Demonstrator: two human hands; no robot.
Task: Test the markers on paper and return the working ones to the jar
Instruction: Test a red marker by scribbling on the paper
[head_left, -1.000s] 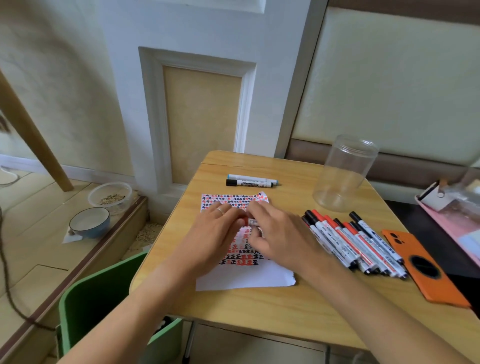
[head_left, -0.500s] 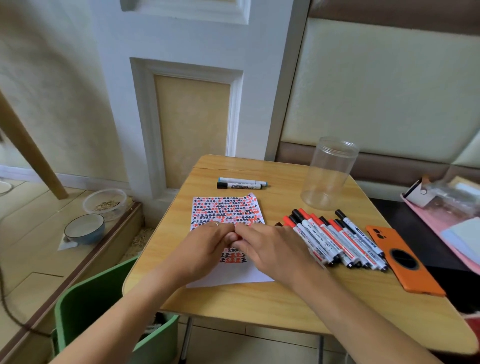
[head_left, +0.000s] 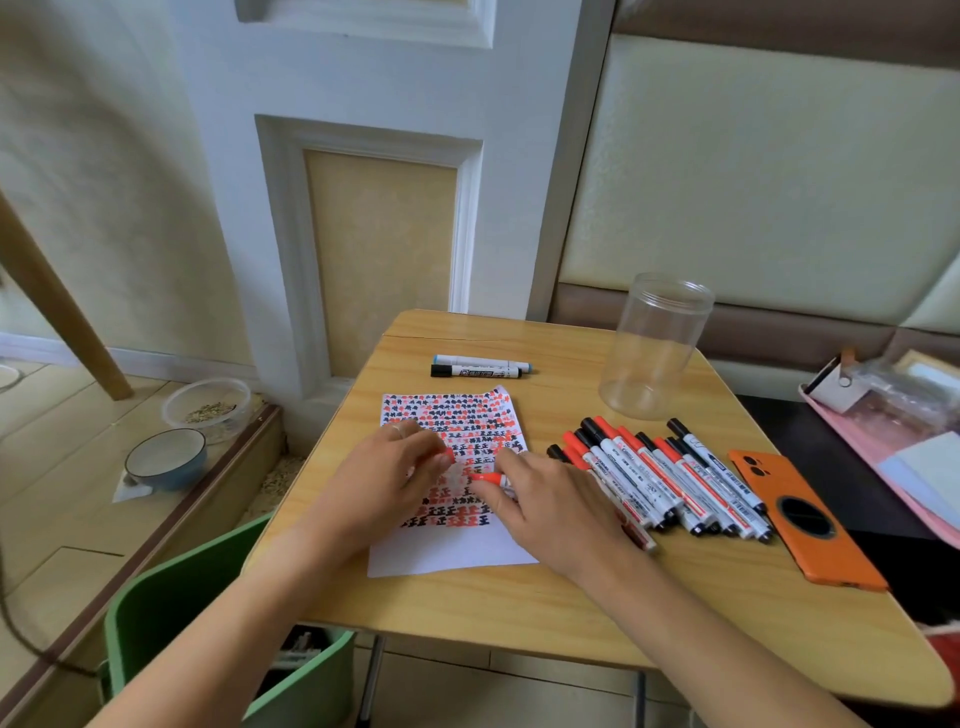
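A white paper (head_left: 452, 551) covered with red and black test marks lies on the wooden table (head_left: 519, 603). Over it, my right hand (head_left: 545, 506) grips a red marker (head_left: 491, 478) whose red tip end points left. My left hand (head_left: 387, 473) pinches a small red cap (head_left: 448, 455) just left of that tip. A row of several red and black markers (head_left: 665, 478) lies to the right of the paper. An empty clear plastic jar (head_left: 652, 348) stands behind them. Two more markers (head_left: 480, 367), one blue-capped and one black-capped, lie at the back.
An orange phone (head_left: 810, 525) lies right of the marker row. A pink tray (head_left: 893, 415) with clutter sits on the dark surface at far right. A green chair (head_left: 171, 629) stands at the table's near left. Two bowls (head_left: 166, 460) rest on the floor.
My hands, pressed together a second ago, have parted slightly: the red cap is now off in my left hand and the marker's red end shows. The camera view has shifted.
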